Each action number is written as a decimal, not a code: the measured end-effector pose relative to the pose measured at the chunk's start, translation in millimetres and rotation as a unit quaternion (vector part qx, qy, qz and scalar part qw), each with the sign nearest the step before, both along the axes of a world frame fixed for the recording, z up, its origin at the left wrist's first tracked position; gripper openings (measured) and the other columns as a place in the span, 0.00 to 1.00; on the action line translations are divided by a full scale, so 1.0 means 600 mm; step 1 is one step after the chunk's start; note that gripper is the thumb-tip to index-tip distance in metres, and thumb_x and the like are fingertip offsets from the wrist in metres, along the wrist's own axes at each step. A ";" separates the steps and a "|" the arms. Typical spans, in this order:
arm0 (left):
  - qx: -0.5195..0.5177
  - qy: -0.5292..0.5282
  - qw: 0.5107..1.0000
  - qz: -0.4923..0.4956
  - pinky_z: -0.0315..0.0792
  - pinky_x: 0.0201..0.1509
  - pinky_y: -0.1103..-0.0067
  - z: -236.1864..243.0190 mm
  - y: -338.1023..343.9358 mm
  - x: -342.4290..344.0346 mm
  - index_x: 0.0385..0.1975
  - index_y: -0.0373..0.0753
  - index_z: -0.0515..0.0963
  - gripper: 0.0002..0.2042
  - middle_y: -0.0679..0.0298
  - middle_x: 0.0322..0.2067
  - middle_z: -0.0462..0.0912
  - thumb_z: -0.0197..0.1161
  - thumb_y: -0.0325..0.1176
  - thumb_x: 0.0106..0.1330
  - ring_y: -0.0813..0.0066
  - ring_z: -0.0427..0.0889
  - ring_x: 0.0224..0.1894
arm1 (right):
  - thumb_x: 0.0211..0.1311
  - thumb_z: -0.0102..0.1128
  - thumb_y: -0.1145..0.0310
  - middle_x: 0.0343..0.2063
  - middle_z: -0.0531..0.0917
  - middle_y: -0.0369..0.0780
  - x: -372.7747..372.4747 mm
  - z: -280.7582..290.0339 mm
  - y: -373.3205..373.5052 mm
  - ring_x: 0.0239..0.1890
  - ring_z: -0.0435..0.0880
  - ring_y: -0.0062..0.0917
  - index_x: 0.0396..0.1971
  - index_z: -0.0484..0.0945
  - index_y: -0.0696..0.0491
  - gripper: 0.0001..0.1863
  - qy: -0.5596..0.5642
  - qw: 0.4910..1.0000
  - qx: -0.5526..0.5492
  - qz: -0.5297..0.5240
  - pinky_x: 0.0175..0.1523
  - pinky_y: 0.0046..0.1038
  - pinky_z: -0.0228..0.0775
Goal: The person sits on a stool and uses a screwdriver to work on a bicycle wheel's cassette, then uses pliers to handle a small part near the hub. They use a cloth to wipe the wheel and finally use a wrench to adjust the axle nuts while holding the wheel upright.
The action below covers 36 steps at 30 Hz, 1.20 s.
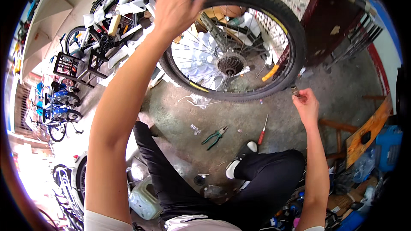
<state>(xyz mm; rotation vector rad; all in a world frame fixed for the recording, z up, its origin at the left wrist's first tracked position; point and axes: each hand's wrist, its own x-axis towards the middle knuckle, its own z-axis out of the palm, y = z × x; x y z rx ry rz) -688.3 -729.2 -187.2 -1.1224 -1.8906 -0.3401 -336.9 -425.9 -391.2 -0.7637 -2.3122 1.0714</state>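
A bicycle wheel (pixel 295 38) with a knobbly black tire and a rear cassette (pixel 230 64) fills the upper middle. My left hand (pixel 177 6) grips the tire at its upper left, fingers curved over it. In my right hand (pixel 306 102), just outside the tire's lower right, is a small brass-coloured metal fitting (pixel 295 90); whether it touches the tire is unclear. On the concrete floor below the wheel lie green-handled pliers (pixel 214 139) and a red-handled screwdriver (pixel 261 137).
Several bicycles (pixel 62 111) and a dark chair (pixel 64 66) stand at left. A white jerry can (pixel 145 199) is beside my leg. A dark cabinet (pixel 325 25) occupies the upper right; a wooden board (pixel 357 145), blue case (pixel 389 147) and clutter lie at right.
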 end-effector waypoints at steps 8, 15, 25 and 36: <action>-0.066 -0.225 0.965 0.119 0.77 0.59 0.64 0.006 0.005 -0.031 0.60 0.44 0.80 0.30 0.51 0.56 0.82 0.59 0.61 0.69 0.51 0.83 0.56 | 0.62 0.71 0.76 0.33 0.85 0.36 -0.083 0.002 -0.159 0.33 0.84 0.18 0.42 0.76 0.54 0.13 0.087 0.932 -0.344 0.073 0.37 0.22 0.75; -0.117 -0.140 0.983 -0.002 0.78 0.50 0.69 0.043 -0.076 0.130 0.52 0.41 0.81 0.25 0.56 0.45 0.86 0.71 0.55 0.65 0.59 0.87 0.48 | 0.66 0.71 0.70 0.34 0.84 0.38 -0.040 -0.118 -0.318 0.30 0.84 0.20 0.42 0.76 0.57 0.13 0.172 0.834 -0.522 -0.044 0.37 0.23 0.76; -0.019 -0.285 0.958 -0.016 0.78 0.47 0.68 0.005 -0.109 0.210 0.57 0.40 0.74 0.28 0.52 0.41 0.87 0.72 0.52 0.65 0.56 0.88 0.43 | 0.64 0.73 0.67 0.35 0.81 0.37 -0.047 -0.138 -0.387 0.30 0.82 0.20 0.42 0.74 0.55 0.16 0.190 0.791 -0.573 -0.095 0.36 0.22 0.74; -0.087 -0.312 0.945 0.033 0.78 0.51 0.67 0.109 -0.095 0.270 0.63 0.41 0.74 0.33 0.50 0.44 0.87 0.75 0.51 0.61 0.57 0.88 0.48 | 0.66 0.71 0.66 0.33 0.81 0.35 -0.010 -0.156 -0.352 0.29 0.81 0.18 0.40 0.75 0.54 0.13 0.170 0.834 -0.509 -0.126 0.36 0.22 0.73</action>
